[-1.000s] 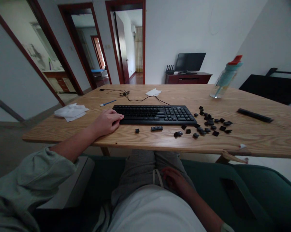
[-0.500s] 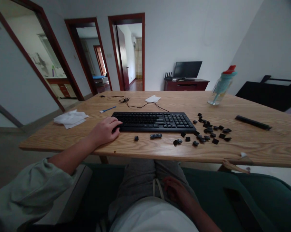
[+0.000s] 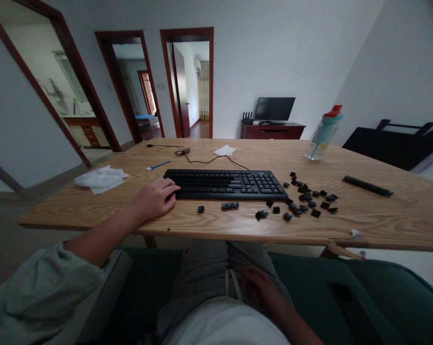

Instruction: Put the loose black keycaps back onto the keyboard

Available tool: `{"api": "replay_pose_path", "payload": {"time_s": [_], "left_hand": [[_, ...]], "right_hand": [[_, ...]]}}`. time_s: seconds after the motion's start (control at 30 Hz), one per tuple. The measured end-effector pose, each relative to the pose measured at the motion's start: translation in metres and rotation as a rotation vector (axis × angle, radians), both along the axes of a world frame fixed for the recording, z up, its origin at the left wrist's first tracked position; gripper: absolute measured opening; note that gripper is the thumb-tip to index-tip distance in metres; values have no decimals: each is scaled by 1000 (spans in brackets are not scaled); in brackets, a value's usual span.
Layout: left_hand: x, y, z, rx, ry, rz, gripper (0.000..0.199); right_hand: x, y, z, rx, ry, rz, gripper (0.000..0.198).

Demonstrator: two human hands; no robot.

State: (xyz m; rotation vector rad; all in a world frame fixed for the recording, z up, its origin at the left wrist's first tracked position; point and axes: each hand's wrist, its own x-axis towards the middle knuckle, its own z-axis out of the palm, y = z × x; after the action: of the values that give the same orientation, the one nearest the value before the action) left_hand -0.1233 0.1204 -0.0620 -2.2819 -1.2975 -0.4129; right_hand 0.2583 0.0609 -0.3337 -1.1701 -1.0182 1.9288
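Observation:
A black keyboard [image 3: 252,194] lies flat on the wooden table in front of me, many of its left-hand keys without caps. My left hand [image 3: 158,195] is closed on the keyboard's left end, fingers bent over the edge onto the keys. On my lap rests my right hand [image 3: 257,283], loosely curled with fingers a little apart and nothing visible in it. Several loose black keycaps [image 3: 305,197] are scattered right of the keyboard. A single keycap [image 3: 201,209] and a short row of keycaps [image 3: 230,205] sit before its front edge.
Behind the keyboard are a blue brush [image 3: 158,166], a coiled cable [image 3: 182,151] and a white tissue [image 3: 225,150]. More tissues [image 3: 101,179] lie at the left. A bottle [image 3: 324,134] stands at the back right, near a long black bar [image 3: 367,186].
My view has shifted slightly, so the table and everything on it sit a little lower and further left. Both hands keep their places on the keyboard and lap.

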Motion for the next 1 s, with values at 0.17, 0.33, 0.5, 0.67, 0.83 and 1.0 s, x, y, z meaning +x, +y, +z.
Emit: {"api": "replay_pose_path", "payload": {"time_s": [0.17,0.33,0.5,0.67,0.83,1.0], "left_hand": [[0,0,1,-55,24,4,34],[0,0,0,-16,34,8,37],[-3,2,1,-35,30,18,36],[22,-14,8,33,-148,-59,32],[71,-35,11,-119,-144,-169,26],[117,-29,6,-155,-133,-188,28]], "right_hand": [[0,0,1,-36,53,-10,34],[1,0,2,-53,59,-9,35],[0,0,0,-47,75,-16,37],[1,1,-1,-40,93,-4,35],[0,0,3,-36,73,-9,37],[-1,-1,6,-83,97,-35,38]]}}
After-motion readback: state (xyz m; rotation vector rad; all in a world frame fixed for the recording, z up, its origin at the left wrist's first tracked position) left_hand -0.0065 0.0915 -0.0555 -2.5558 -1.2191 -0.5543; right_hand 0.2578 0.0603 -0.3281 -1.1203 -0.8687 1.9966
